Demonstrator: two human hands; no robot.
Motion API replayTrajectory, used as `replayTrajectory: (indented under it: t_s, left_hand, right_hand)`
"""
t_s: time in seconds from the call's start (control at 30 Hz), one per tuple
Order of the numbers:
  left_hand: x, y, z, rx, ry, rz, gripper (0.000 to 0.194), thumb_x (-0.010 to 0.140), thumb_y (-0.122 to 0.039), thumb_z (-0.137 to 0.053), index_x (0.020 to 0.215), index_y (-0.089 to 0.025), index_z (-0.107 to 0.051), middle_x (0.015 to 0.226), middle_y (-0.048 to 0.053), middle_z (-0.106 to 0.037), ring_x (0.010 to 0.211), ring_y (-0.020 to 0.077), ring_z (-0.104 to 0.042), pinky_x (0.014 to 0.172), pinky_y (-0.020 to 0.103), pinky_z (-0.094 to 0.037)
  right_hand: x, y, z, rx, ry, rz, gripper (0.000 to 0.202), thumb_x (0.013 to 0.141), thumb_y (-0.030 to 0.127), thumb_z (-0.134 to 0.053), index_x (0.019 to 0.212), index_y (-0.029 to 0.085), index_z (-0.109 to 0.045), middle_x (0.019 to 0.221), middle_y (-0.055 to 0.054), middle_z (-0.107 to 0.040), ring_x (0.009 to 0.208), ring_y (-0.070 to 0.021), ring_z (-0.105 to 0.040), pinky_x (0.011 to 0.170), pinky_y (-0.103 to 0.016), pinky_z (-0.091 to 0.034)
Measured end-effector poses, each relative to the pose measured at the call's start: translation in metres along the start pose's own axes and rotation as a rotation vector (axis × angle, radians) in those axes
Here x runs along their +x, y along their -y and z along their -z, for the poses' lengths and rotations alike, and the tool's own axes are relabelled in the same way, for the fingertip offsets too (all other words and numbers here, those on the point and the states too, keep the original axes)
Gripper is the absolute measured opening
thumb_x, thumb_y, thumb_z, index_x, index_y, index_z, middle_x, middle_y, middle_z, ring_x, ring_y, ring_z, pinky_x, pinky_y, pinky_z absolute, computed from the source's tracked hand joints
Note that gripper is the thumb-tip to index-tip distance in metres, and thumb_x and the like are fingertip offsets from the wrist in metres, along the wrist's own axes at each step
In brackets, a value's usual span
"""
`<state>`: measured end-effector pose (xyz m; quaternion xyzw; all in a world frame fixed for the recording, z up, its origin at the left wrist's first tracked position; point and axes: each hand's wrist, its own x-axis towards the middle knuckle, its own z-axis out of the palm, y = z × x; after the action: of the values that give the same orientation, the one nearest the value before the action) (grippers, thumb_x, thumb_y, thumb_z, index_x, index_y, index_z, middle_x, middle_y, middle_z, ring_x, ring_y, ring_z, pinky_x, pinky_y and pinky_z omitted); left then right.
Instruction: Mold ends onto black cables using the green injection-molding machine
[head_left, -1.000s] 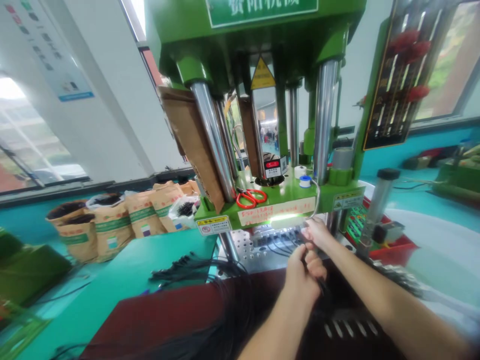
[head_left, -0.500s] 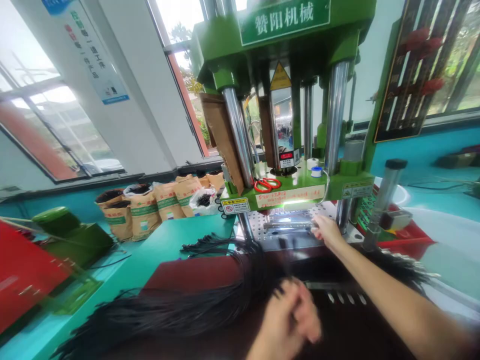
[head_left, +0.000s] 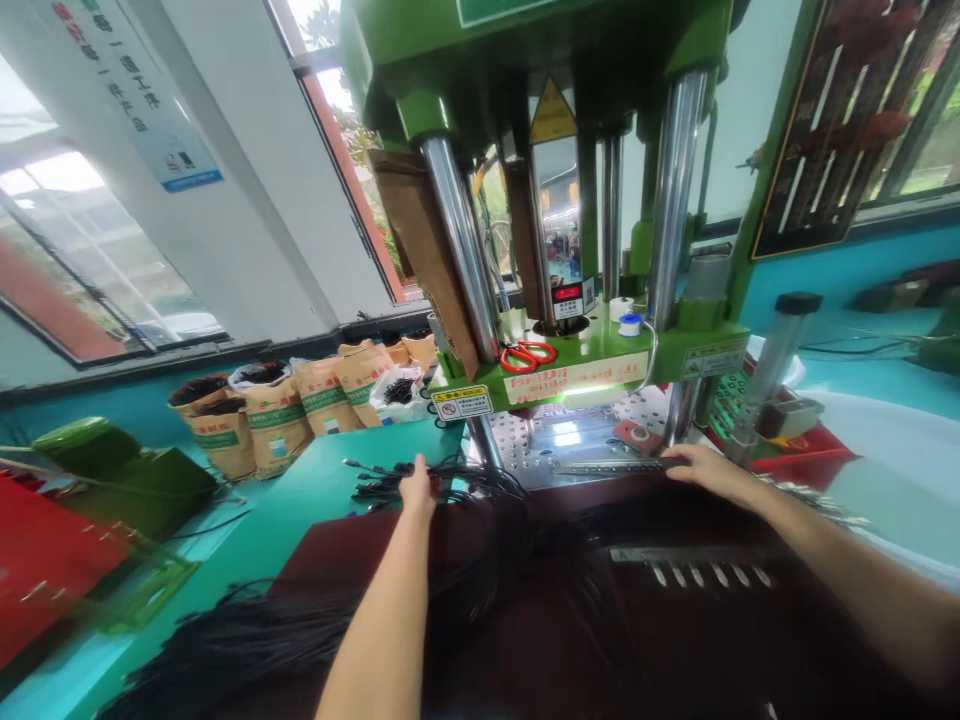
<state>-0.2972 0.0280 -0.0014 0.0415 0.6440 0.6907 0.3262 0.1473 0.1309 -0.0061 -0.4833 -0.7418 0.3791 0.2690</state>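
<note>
My left hand (head_left: 418, 488) is at the pile of black cables (head_left: 480, 482) left of the press, its fingers closed round cables by their connector ends. The grip is partly hidden. My right hand (head_left: 701, 472) pinches the right end of a long metal bar (head_left: 611, 467) with a row of small holes. This bar lies along the front edge of the perforated press bed (head_left: 517, 455). Behind it, a shiny metal mould plate (head_left: 566, 435) reflects the lamp. On the dark tabletop in front, a metal strip (head_left: 630, 555) holds several silver connector tips.
The green press (head_left: 420, 60) rises ahead on steel columns (head_left: 679, 190). Red-handled scissors (head_left: 527, 356) and a blue-white tape roll (head_left: 630, 324) rest on its platen. More black cables (head_left: 247, 640) spread at lower left. Filled paper sacks (head_left: 274, 430) stand by the wall; a red tray (head_left: 810, 460) is right.
My left hand has moved from the front middle to the cable pile at left. My right hand and the metal bar have come toward me, to the bed's front edge. The view has tilted down.
</note>
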Motion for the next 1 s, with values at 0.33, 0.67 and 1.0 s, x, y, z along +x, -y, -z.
replayTrajectory:
  t_s: [0.33, 0.67, 1.0]
  left_hand:
    - [-0.047, -0.006, 0.027, 0.613, 0.646, -0.22, 0.046, 0.065, -0.06, -0.056, 0.062, -0.014, -0.053, 0.045, -0.003, -0.047, 0.037, 0.0063, -0.038, 0.037, 0.017, -0.022]
    - [-0.273, 0.066, 0.012, 1.099, 1.24, -0.813, 0.029, 0.075, -0.045, -0.053, 0.075, -0.018, -0.061, 0.082, 0.007, -0.059, 0.085, 0.0228, -0.049, 0.082, 0.041, -0.036]
    - [-0.308, 0.11, 0.002, 0.948, 1.26, -0.616, 0.04, 0.056, -0.059, -0.064, 0.076, -0.024, -0.065, 0.089, 0.017, -0.057, 0.104, 0.0388, -0.042, 0.099, 0.053, -0.012]
  right_hand:
    - [-0.02, 0.014, 0.007, -0.531, -0.018, 0.193, 0.031, 0.075, 0.007, -0.041, 0.099, 0.012, -0.061, 0.101, -0.012, -0.053, 0.099, -0.0247, -0.047, 0.091, -0.037, -0.032]
    - [-0.125, 0.024, 0.03, -0.965, 0.265, 0.377, 0.041, 0.065, 0.001, -0.045, 0.1, 0.015, -0.061, 0.095, -0.012, -0.059, 0.089, -0.0254, -0.055, 0.076, -0.034, -0.041]
    - [-0.1, 0.064, 0.044, -0.84, 0.329, -0.021, 0.026, 0.065, 0.002, -0.047, 0.078, 0.018, -0.064, 0.084, -0.008, -0.061, 0.075, -0.0245, -0.058, 0.059, -0.029, -0.038]
